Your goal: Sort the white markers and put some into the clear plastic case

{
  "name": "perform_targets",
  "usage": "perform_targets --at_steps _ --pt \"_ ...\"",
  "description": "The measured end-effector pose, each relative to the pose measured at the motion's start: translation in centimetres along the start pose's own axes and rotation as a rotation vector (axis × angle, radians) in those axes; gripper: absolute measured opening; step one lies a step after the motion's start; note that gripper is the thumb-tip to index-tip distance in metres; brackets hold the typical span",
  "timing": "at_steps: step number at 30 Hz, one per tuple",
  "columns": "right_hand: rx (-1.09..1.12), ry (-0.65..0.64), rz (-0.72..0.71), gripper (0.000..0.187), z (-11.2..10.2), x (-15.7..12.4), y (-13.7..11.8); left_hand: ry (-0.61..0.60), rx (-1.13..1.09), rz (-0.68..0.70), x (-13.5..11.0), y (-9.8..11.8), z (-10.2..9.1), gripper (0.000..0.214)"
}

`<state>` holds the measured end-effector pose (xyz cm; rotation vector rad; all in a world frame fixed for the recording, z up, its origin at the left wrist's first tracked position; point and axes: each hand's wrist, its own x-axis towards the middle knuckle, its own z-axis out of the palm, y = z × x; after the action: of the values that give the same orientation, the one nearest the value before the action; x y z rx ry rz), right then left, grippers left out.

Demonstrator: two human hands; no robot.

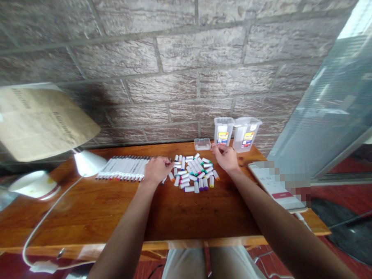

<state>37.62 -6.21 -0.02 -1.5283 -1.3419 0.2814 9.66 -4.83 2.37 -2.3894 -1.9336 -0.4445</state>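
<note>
Marker caps on wooden table | block wall behind | red floor

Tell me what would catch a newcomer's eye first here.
The cluster of short white pieces with coloured ends stands out first, spread on the wooden desk between the left hand and the right hand. Left of it, white pens lie side by side in a neat row. At the upper left, a large tan printed paper hangs over the desk.
</note>
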Motion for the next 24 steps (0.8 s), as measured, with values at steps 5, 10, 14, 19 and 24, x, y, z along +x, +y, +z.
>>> perform_targets --at_steps 5,10,14,19,24 --pt "0.005 0.017 0.006 0.047 -0.2 -0.04 -0.18 0.043 -0.059 0.041 0.02 0.4 0.24 0.03" --pt "-0.004 0.008 0.008 0.046 -0.1 -0.09 -0.18 0.101 -0.079 -0.015 0.11 0.63 0.29 0.037" --pt "-0.004 0.018 -0.01 0.045 0.01 -0.16 -0.17 0.107 -0.057 -0.074 0.11 0.59 -0.04 0.037" --pt "0.011 0.055 -0.037 0.047 0.09 -0.19 -0.19 0.117 -0.073 -0.096 0.04 0.83 -0.46 0.042" --pt "0.068 0.067 -0.073 0.05 0.07 -0.41 -0.64 0.287 -0.108 -0.118 0.31 0.53 -0.28 0.044"
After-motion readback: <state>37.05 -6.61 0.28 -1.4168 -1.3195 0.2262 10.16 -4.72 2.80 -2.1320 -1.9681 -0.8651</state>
